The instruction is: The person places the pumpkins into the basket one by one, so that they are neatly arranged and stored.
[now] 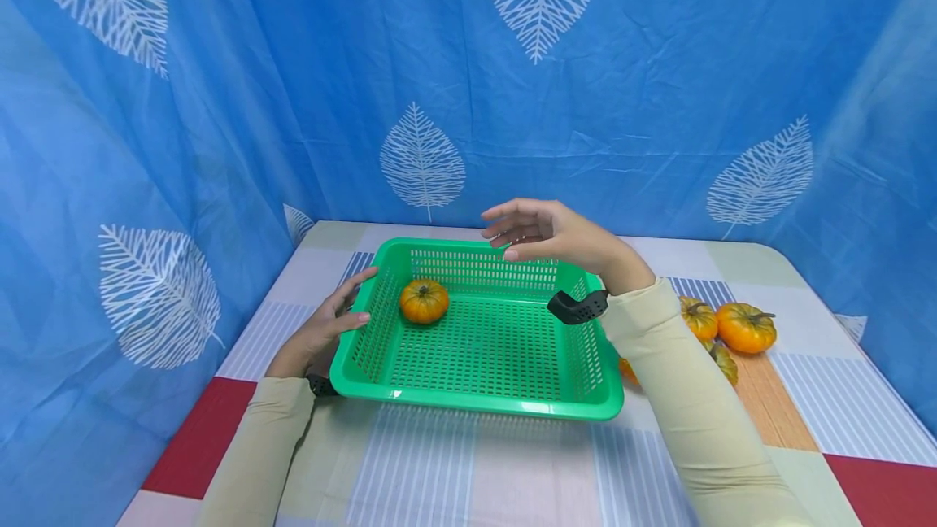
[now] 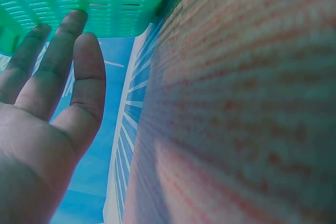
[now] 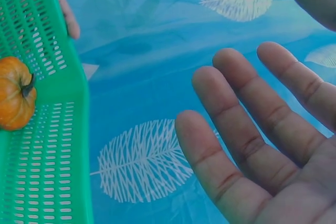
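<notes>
A green slotted plastic basket (image 1: 476, 408) rests on the cloth-covered table, with one small orange pumpkin (image 1: 424, 302) inside at its far left. At the basket's left side is my left hand (image 1: 325, 330), its fingers fairly straight and touching the outer wall, the thumb near the rim. The left wrist view shows those fingers (image 2: 86, 72) up against the slotted plastic. Over the far right part of the basket hovers my right hand (image 1: 560, 236), fingers spread and loosely bent, holding nothing. Its bare palm side and separated fingers (image 3: 252, 148) appear in the right wrist view.
Several orange and green pumpkins (image 1: 745, 328) lie right of the basket, partly hidden by my right sleeve (image 1: 681, 381). A patchwork tablecloth (image 1: 417, 470) covers the table. Blue curtains (image 1: 622, 104) with white leaf prints hang behind and at both sides.
</notes>
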`<state>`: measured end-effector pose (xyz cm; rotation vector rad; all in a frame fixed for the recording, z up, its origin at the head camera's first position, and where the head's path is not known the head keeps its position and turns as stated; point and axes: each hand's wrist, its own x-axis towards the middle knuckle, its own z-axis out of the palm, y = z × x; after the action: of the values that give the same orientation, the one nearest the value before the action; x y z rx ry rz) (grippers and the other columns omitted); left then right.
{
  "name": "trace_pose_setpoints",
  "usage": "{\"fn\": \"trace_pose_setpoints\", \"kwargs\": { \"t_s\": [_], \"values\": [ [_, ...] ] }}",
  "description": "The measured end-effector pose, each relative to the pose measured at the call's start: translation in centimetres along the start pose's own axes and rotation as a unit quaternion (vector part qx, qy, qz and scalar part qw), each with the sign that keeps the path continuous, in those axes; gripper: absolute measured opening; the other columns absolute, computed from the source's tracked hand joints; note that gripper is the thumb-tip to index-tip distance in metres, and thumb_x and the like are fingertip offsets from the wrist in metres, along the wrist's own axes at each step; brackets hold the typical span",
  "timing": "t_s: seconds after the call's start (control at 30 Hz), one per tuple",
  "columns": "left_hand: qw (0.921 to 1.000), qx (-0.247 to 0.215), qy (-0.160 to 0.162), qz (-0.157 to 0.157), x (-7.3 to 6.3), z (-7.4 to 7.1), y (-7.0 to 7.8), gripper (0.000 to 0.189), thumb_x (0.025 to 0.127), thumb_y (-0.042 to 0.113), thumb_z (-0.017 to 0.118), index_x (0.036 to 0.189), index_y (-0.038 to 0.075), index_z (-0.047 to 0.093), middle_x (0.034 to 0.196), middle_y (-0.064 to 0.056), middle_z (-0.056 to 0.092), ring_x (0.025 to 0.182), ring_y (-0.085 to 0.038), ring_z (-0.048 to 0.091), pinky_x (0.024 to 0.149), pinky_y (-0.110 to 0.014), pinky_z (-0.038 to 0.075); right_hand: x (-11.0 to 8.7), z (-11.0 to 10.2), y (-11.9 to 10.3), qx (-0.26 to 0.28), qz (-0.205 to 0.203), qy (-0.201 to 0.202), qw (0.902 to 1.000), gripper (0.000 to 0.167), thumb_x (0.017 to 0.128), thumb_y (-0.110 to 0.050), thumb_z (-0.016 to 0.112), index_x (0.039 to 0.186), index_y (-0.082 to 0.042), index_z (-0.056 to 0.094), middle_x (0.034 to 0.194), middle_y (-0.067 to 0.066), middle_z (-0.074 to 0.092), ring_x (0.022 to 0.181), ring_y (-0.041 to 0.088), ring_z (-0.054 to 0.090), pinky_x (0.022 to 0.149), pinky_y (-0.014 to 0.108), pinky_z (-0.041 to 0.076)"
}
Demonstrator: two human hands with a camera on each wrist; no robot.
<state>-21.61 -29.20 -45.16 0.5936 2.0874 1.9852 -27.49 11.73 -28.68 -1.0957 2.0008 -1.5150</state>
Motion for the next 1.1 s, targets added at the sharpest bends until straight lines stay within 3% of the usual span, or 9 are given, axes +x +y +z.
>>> {"fn": "trace_pose_setpoints", "kwargs": {
  "t_s": [0.27,0.53,0.77,0.83,0.97,1.1],
  "values": [
    [1.0,-0.003,-0.003,0.006,0.1,0.2,-0.1,0.078,0.107,0.018,0.062,0.172,0.007,0.02,0.146,-0.008,0.046,0.118,-0.011,0.061,0.093,-0.028,0.06,-2.3,-0.3,0.9,0.03,-0.015,0.003,0.9994,0.05,0.103,-0.003,0.07,0.152,-0.003,0.058,0.141,0.009,0.068,0.129,0.029,0.067,0.108,0.042,0.057],
    [1.0,0.002,0.006,-0.004,0.0,0.2,0.1,0.078,0.107,0.02,0.063,0.173,0.01,0.022,0.156,-0.032,0.035,0.118,-0.01,0.061,0.093,-0.028,0.06,-4.8,-1.0,1.5,0.022,-0.022,0.032,0.999,0.047,0.103,0.004,0.066,0.148,-0.008,0.064,0.139,0.006,0.07,0.127,0.024,0.069,0.105,0.036,0.058],
    [0.9999,0.001,-0.002,0.016,-0.1,0.1,0.1,0.075,0.109,0.017,0.061,0.173,0.011,0.023,0.153,-0.023,0.041,0.12,-0.009,0.061,0.094,-0.028,0.059,-6.9,-1.6,2.1,0.012,-0.046,0.06,0.9971,0.043,0.104,0.007,0.064,0.144,-0.01,0.067,0.136,0.006,0.071,0.123,0.019,0.071,0.102,0.032,0.059],
    [0.9998,0.0,-0.007,0.021,-0.1,0.1,0.1,0.076,0.109,0.016,0.06,0.173,0.009,0.02,0.154,-0.025,0.041,0.121,-0.01,0.061,0.094,-0.028,0.059,-7.5,-1.7,2.2,0.01,-0.046,0.071,0.9964,0.043,0.104,0.007,0.064,0.143,-0.01,0.068,0.135,0.003,0.072,0.122,0.018,0.071,0.102,0.032,0.059],
    [1.0,-0.003,-0.003,0.002,-0.1,0.2,0.2,0.079,0.109,0.017,0.061,0.174,0.008,0.017,0.161,-0.035,0.031,0.122,-0.008,0.06,0.095,-0.028,0.059,-8.7,-1.7,2.3,0.0,-0.04,0.09,0.9951,0.041,0.104,0.008,0.063,0.142,-0.006,0.067,0.134,0.002,0.073,0.122,0.017,0.071,0.102,0.029,0.058],
    [0.9999,0.007,0.004,-0.013,-0.2,0.3,0.5,0.08,0.109,0.017,0.06,0.174,0.007,0.014,0.168,-0.037,0.02,0.125,-0.006,0.058,0.098,-0.027,0.057,-9.9,-1.6,2.3,-0.018,-0.031,0.106,0.9937,0.042,0.104,0.007,0.063,0.143,-0.009,0.068,0.134,0.001,0.073,0.123,0.015,0.07,0.102,0.027,0.058]
  ]
}}
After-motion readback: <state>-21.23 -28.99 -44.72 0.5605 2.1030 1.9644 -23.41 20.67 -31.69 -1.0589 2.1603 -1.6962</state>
